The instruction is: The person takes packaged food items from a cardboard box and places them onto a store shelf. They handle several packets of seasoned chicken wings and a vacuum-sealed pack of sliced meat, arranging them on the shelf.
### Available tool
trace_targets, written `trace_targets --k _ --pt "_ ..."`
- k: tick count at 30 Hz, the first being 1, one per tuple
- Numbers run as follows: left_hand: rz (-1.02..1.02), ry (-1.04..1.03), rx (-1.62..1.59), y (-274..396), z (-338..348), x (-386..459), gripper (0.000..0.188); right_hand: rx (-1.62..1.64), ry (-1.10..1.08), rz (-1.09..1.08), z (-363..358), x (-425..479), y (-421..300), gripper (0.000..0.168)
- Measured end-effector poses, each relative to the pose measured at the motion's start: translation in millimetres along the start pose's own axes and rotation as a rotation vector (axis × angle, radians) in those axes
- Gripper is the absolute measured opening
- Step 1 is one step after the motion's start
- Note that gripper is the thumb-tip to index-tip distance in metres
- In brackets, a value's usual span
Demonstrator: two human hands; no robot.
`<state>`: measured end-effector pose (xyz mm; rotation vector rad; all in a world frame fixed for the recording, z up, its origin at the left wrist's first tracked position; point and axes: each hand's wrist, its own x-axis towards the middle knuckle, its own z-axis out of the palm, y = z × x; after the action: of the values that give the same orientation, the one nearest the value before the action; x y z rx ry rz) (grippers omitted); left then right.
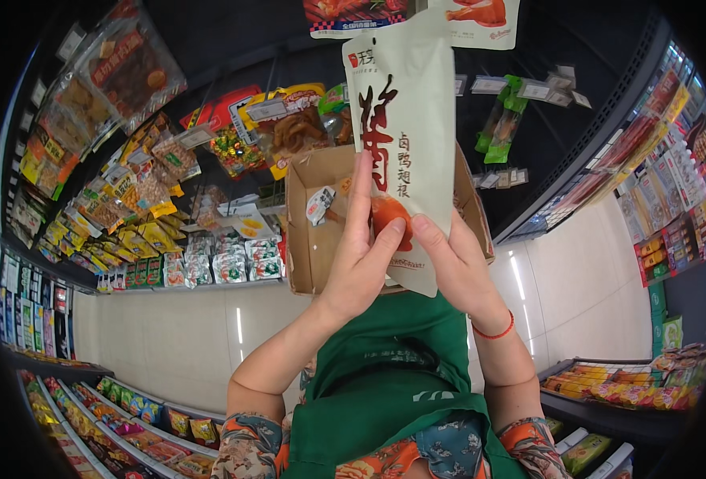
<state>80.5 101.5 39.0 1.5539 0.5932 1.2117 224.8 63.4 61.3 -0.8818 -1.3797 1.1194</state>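
Note:
Between both hands is a tall, pale snack pouch (424,108) with large dark lettering and a picture of glazed meat near its lower end. My left hand (362,251) grips its left side, fingers running up along the edge and thumb on the front. On the lower right, my right hand (457,257) has its thumb on the front, its fingers hidden behind. Beneath the pouch stands an open cardboard box (311,251) holding a small package with a white label (320,205). The pouch hides much of the box's inside.
Hanging snack bags (287,123) line the dark rack ahead, with two more pouches (484,21) at the top. Green packs (502,120) hang on the right beside price tags (535,90). Tiled floor (173,341) lies below; snack shelves (143,425) stand at lower left.

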Motion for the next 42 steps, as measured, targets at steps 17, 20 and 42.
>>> trace_targets --k 17,20,42 --pt "-0.071 0.026 0.040 -1.6 -19.7 17.5 0.087 0.292 0.172 0.049 -45.8 -5.3 9.0 0.039" --pt "-0.105 0.040 -0.138 8.4 -21.4 24.4 0.073 0.318 0.225 0.059 -59.2 -4.0 9.2 0.037" --pt "0.246 -0.112 0.110 17.7 26.6 131.1 0.069 0.174 0.406 -0.170 -132.2 59.4 -25.8 0.032"
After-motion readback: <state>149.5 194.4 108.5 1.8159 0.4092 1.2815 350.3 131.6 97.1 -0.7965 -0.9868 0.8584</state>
